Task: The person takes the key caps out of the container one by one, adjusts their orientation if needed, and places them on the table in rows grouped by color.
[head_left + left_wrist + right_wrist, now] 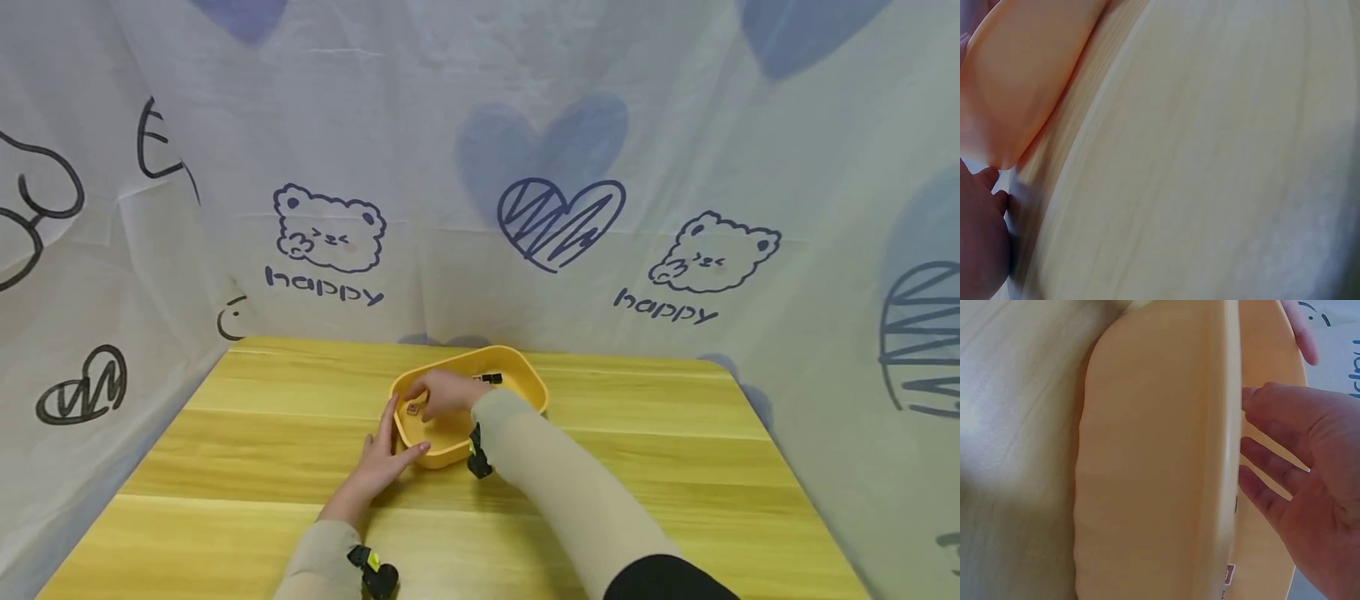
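A yellow plastic basin [442, 457] with rounded corners stands on the table. My left hand [378, 462] spans its near left corner, with straight fingers along the outer left wall and the thumb at the front rim. Inside the basin, my right hand [444, 393] reaches down at the left end with its fingers spread apart. A small reddish-brown square piece [412, 408] lies by those fingers. In the right wrist view the front wall hides the fingertips, and another small square piece [1229, 575] shows past the rim. Small black pieces [491, 378] lie toward the back of the basin.
The wood-patterned table [247, 442] extends on both sides of the basin. Behind it hangs a pale cloth [442, 267] printed with hearts and bears, and it also covers the left and right sides. Black wrist cameras are strapped at both sleeves.
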Available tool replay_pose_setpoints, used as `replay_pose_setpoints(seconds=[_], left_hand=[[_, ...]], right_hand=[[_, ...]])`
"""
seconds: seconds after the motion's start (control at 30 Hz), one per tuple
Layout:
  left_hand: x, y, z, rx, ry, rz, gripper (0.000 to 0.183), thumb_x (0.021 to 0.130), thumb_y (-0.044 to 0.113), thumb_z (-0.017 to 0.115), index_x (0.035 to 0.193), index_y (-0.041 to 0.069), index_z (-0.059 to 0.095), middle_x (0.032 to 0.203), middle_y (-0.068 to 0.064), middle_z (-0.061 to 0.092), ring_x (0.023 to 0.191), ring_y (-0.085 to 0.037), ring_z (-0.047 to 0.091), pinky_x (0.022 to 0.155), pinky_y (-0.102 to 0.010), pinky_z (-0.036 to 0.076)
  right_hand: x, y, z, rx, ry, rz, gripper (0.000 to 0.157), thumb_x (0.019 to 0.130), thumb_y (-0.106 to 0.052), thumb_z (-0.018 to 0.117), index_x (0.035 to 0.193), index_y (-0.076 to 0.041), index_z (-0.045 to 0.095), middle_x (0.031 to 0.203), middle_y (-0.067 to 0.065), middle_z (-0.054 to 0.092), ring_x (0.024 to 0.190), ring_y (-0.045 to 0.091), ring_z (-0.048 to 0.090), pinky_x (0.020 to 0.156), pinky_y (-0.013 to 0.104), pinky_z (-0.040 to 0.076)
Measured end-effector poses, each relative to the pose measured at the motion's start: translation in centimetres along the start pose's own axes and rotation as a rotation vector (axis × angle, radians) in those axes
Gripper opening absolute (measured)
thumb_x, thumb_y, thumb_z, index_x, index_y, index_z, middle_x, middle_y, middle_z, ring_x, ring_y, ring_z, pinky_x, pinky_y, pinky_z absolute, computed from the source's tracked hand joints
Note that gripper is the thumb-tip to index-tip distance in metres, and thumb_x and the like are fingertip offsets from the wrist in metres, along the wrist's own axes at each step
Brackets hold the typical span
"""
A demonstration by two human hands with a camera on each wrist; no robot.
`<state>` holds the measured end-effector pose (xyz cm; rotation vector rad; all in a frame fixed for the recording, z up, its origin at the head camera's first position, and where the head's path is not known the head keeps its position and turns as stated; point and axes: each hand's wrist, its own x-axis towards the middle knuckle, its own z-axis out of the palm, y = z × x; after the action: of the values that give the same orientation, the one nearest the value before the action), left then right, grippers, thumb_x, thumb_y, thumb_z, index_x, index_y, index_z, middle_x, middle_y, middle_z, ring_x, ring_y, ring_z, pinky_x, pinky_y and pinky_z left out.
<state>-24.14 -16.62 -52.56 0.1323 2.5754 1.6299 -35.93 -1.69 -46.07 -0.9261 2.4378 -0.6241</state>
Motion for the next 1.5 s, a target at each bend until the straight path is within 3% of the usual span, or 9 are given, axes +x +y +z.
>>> replay_pose_setpoints(seconds=[0.33, 0.53, 0.8, 0.97, 1.03, 1.2, 1.33, 1.5], left_hand=[[0.0, -0.1, 0.3, 0.008, -0.001, 0.007, 0.100, 0.091, 0.037, 0.068, 0.158, 0.019, -0.004, 0.160, -0.022, 0.005, 0.143, -0.047, 0.001, 0.112, -0.057, -0.013], [0.1, -0.1, 0.4, 0.015, 0.002, 0.013, 0.099, 0.092, 0.037, 0.068, 0.158, 0.018, -0.003, 0.160, -0.023, 0.004, 0.143, -0.048, 0.004, 0.112, -0.058, -0.012], [0.1, -0.2, 0.2, 0.008, 0.000, -0.007, 0.099, 0.092, 0.040, 0.067, 0.158, 0.021, -0.004, 0.160, -0.021, 0.003, 0.139, -0.054, -0.011, 0.111, -0.062, -0.011], [0.2, -0.2, 0.0, 0.004, -0.007, 0.006, 0.098, 0.093, 0.038, 0.066, 0.158, 0.020, -0.005, 0.160, -0.022, 0.003, 0.142, -0.049, -0.005, 0.111, -0.060, -0.012], [0.2, -0.1, 0.0, 0.008, -0.006, 0.015, 0.097, 0.093, 0.037, 0.066, 0.157, 0.019, -0.005, 0.160, -0.023, 0.004, 0.143, -0.047, -0.002, 0.112, -0.059, -0.013], [0.0, 0.0, 0.0, 0.008, -0.009, -0.006, 0.098, 0.093, 0.039, 0.065, 0.157, 0.021, -0.006, 0.160, -0.023, 0.002, 0.140, -0.053, -0.010, 0.110, -0.064, -0.010], [0.0, 0.1, 0.0, 0.011, -0.016, -0.012, 0.098, 0.093, 0.040, 0.065, 0.157, 0.022, -0.007, 0.160, -0.023, 0.001, 0.139, -0.054, -0.011, 0.111, -0.063, -0.010], [0.1, 0.0, 0.0, 0.019, -0.013, -0.019, 0.099, 0.093, 0.039, 0.066, 0.157, 0.022, -0.007, 0.159, -0.023, 0.002, 0.139, -0.055, -0.009, 0.111, -0.064, -0.009]], right_hand=[[0.2, -0.1, 0.4, -0.099, -0.058, 0.070, 0.057, 0.078, 0.011, 0.063, 0.122, -0.023, 0.070, 0.120, -0.010, 0.065, 0.118, 0.011, 0.054, 0.099, 0.030, 0.045], [0.4, -0.1, 0.6, -0.163, -0.086, 0.048, 0.055, 0.078, 0.013, 0.063, 0.119, -0.022, 0.072, 0.115, -0.010, 0.068, 0.111, 0.012, 0.059, 0.094, 0.032, 0.049], [0.0, -0.7, 0.1, -0.194, -0.118, 0.001, 0.031, 0.083, 0.011, 0.067, 0.098, -0.015, 0.075, 0.093, -0.007, 0.066, 0.087, 0.008, 0.059, 0.078, 0.023, 0.050], [-0.3, -0.6, -0.4, -0.153, -0.104, 0.016, 0.010, 0.084, 0.000, 0.074, 0.087, -0.010, 0.072, 0.080, -0.004, 0.065, 0.072, 0.009, 0.055, 0.066, 0.021, 0.048], [-0.6, -0.6, -0.8, -0.137, -0.097, 0.016, 0.008, 0.084, -0.003, 0.075, 0.083, -0.009, 0.071, 0.077, -0.003, 0.066, 0.068, 0.010, 0.054, 0.063, 0.022, 0.048], [-1.5, -0.3, -1.4, -0.158, -0.084, -0.024, 0.012, 0.084, -0.005, 0.076, 0.076, -0.010, 0.069, 0.072, -0.004, 0.064, 0.064, 0.009, 0.052, 0.059, 0.020, 0.046], [-2.3, -0.2, -1.7, -0.155, -0.091, -0.034, 0.016, 0.082, 0.003, 0.075, 0.077, -0.010, 0.065, 0.072, -0.003, 0.059, 0.064, 0.010, 0.051, 0.058, 0.021, 0.044], [-3.4, -0.3, -1.9, -0.157, -0.114, -0.047, 0.018, 0.083, 0.002, 0.072, 0.098, -0.009, 0.074, 0.084, -0.005, 0.065, 0.070, 0.010, 0.053, 0.063, 0.020, 0.048]])
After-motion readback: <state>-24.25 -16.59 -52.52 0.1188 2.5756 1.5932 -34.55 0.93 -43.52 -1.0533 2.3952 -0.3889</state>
